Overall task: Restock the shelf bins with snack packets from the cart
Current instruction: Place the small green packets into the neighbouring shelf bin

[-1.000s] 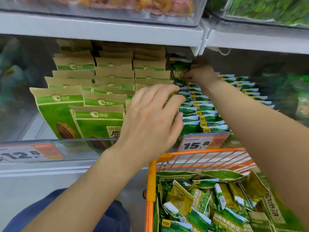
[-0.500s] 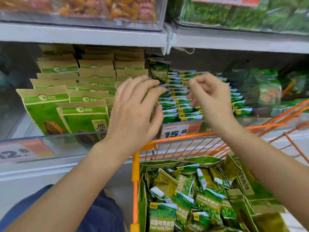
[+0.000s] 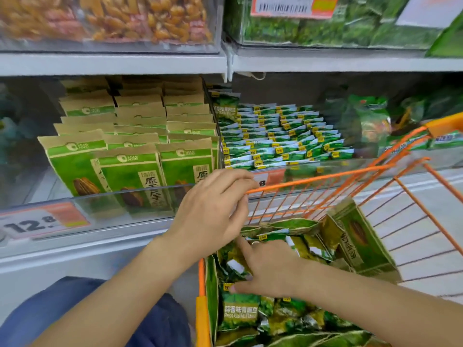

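Inside the orange wire cart (image 3: 325, 176), green foil snack packets (image 3: 240, 313) are pinched by the right hand (image 3: 273, 267). Above the cart's front rim, the left hand (image 3: 213, 211) is held loosely curled, nothing grasped.

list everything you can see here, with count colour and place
small green snack packets: many, green and white, rowed in the right shelf bin
kraft-paper seed bags: many, tan and green, left bin
loose green packets: a heap, in the cart
orange wire cart: one, lower right
price tags: three, orange and white, on bin fronts
clear top bins: two, orange and green snacks inside
left hand: above the cart's corner
right hand: reaching into the loose packets
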